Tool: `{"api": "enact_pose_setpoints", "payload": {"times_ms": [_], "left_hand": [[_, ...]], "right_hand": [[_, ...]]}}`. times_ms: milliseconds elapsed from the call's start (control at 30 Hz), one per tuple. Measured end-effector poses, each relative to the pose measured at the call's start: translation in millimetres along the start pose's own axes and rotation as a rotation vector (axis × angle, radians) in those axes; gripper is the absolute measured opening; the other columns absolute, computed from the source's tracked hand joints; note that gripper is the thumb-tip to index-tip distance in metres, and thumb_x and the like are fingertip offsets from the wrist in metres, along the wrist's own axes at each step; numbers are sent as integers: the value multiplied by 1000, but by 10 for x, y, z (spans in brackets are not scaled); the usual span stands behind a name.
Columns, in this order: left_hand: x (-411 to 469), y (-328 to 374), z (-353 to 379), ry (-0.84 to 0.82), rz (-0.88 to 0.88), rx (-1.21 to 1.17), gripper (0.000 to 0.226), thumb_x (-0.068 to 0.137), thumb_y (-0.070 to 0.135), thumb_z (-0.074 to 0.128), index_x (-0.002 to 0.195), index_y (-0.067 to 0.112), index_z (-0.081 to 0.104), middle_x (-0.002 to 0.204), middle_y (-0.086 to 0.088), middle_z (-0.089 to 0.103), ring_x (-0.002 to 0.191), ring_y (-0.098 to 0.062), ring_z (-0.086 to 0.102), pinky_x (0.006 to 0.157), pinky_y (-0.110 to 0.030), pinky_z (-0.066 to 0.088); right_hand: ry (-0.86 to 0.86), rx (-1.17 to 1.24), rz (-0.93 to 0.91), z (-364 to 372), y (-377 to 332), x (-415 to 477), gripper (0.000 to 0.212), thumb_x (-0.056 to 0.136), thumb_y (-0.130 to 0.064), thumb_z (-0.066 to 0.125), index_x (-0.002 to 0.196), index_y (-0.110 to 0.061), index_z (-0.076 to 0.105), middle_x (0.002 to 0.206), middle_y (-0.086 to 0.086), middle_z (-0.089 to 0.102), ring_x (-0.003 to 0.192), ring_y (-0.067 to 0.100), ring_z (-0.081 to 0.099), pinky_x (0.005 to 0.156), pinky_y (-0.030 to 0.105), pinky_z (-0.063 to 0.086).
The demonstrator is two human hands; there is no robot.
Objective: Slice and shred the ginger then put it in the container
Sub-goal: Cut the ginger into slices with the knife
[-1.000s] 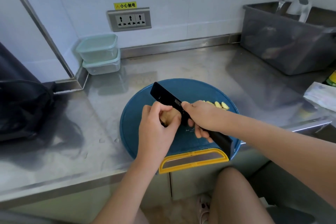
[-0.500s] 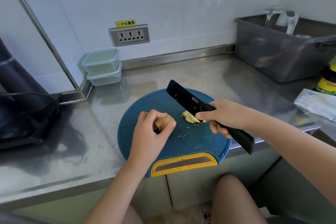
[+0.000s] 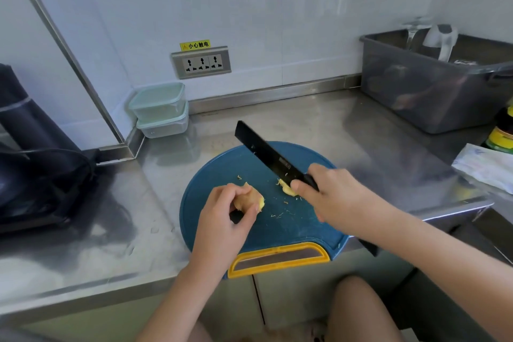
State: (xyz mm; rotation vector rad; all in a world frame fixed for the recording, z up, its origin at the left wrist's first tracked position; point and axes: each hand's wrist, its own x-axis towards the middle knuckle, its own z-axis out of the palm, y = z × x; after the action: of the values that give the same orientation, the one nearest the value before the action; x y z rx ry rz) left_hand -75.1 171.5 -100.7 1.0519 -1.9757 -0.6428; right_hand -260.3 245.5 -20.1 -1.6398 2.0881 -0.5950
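A round blue cutting board with a yellow handle lies at the counter's front edge. My left hand pinches a piece of ginger on the board's left part. My right hand grips a black knife, its blade raised and pointing to the back left. Pale ginger slices lie on the board beside my right fingers, partly hidden by them. Small shreds are scattered between the hands. Two stacked clear containers with green lids stand in the back left corner.
A grey plastic tub holding a kettle stands at the back right. A bottle with a yellow label and a white packet lie at the right edge. A black bag sits at the left. A wall socket is behind.
The knife has lifted off the ginger and swung to the right, pushing the cut slices aside. My left hand still holds the ginger piece, now apart from the blade.
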Motion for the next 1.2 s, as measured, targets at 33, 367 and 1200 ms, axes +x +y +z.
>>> {"api": "enact_pose_setpoints", "payload": {"times_ms": [33,367,1200], "left_hand": [[-7,8,0,4,12,11,25,81,32,67,104,27,59,106,11,55,97,-9,59,81,-26,53],[-21,63,-5,1,90,191,21,81,33,68,94,24,54,95,8,52,80,-2,52,64,-4,40],[2,54,-18,16,99,158,22,78,35,67,95,24,58,91,8,55,82,-11,60,66,-26,54]], "right_hand": [[29,-55,-32,70,-13,-26,39,96,-49,38,79,-14,45,64,0,50,49,13,45,44,24,36],[42,15,-50,464,-91,-179,60,90,-60,16,66,-13,45,58,1,42,52,14,41,54,30,39],[73,-154,-171,520,-38,-258,64,78,-66,-6,73,-21,40,62,-3,45,59,18,49,60,33,45]]}}
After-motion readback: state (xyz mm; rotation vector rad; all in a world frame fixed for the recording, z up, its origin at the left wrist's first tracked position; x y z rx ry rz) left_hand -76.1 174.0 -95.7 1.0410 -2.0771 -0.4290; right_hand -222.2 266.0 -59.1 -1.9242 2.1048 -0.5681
